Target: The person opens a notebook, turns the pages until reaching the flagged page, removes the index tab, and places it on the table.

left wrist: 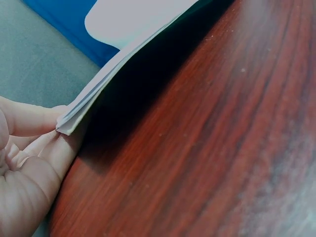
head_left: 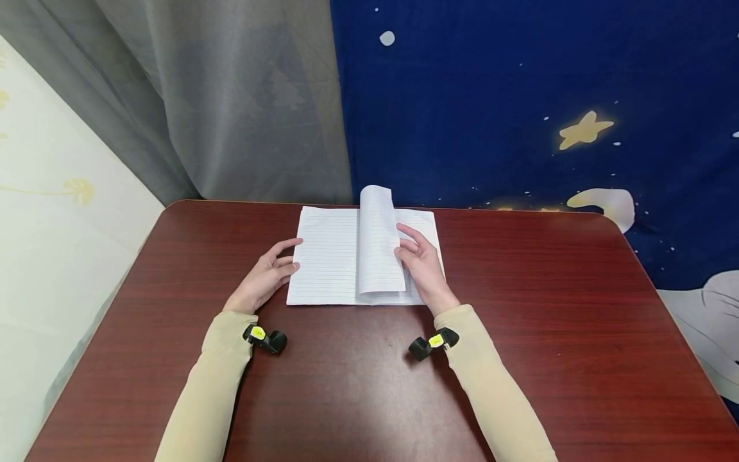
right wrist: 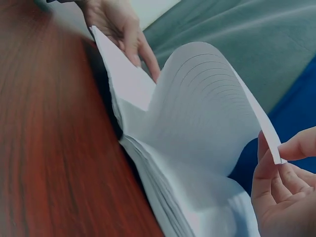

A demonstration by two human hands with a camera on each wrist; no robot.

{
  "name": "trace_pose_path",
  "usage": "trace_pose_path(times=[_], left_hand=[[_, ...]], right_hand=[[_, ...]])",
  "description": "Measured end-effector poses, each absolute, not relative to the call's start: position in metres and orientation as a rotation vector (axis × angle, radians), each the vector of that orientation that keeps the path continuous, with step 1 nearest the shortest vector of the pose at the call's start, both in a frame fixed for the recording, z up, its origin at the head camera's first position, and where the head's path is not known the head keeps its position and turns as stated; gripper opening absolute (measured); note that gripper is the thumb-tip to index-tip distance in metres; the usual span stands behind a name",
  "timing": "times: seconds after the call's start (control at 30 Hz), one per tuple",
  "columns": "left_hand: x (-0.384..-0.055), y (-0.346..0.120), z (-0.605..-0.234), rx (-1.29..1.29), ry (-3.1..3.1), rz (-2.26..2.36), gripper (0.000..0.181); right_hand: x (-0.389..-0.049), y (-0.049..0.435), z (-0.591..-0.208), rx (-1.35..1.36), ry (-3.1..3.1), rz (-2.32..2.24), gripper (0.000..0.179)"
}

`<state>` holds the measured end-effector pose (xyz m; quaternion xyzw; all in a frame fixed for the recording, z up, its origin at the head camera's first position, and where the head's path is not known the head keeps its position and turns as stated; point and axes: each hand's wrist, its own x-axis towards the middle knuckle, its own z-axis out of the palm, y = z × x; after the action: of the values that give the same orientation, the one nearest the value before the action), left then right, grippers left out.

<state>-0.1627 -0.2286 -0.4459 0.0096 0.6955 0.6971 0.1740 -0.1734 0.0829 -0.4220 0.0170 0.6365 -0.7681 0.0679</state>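
An open lined notebook (head_left: 326,256) lies near the table's far edge. My left hand (head_left: 262,280) holds its left edge, thumb and fingers around the stacked sheets (left wrist: 98,81) in the left wrist view. On the other side, my right hand (head_left: 424,266) pinches the free edge of a raised lined page (head_left: 378,247) between thumb and fingers. That page arches up from the middle of the notebook, its curve (right wrist: 202,98) plain in the right wrist view. Part of the right-hand side of the notebook is hidden beneath the page and my hand.
The reddish-brown wooden table (head_left: 340,385) stretches around the notebook. Behind its far edge hang a grey curtain (head_left: 248,102) and a dark blue cloth (head_left: 462,115) with stars. Small black cameras (head_left: 265,339) sit on both wrists, over light sleeves.
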Motion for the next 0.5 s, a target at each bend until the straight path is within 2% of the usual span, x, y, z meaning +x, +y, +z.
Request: trace_pose_path(times=[0.5], left_hand=[[-0.162, -0.228, -0.447, 0.028, 1.980, 1.986, 0.054]], right_hand=[[-0.171, 0.042, -0.432, 0.040, 1.947, -2.252, 0.050]])
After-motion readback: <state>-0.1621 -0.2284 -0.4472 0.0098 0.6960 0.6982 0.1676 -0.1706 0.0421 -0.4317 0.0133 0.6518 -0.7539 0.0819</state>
